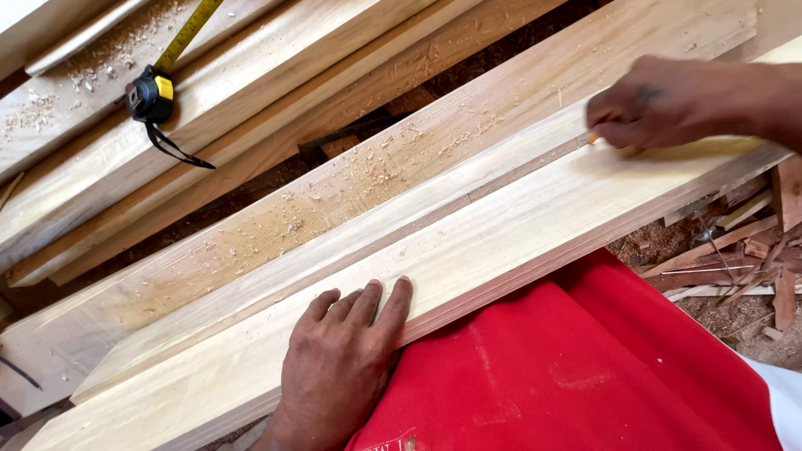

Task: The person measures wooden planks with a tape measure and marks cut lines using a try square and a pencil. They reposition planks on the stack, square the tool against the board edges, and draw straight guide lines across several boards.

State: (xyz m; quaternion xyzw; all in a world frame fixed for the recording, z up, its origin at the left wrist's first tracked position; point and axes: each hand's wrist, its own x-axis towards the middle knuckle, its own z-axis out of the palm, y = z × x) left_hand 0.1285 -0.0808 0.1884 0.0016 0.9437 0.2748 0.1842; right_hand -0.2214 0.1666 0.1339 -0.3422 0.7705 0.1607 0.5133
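Note:
My left hand [338,363] lies flat on the near edge of a long pale wooden plank [501,234], fingers together and pressing down. My right hand [668,104] is at the upper right, fingers pinched on a small yellow pencil [595,139] whose tip touches the same plank. The plank runs diagonally from lower left to upper right. A second plank [351,179] covered in wood shavings lies just behind it.
A black and yellow tape measure [152,93] with its blade drawn out rests on planks at the upper left. My red garment [543,367] fills the lower right. Wood offcuts and sawdust [743,267] litter the ground at the right.

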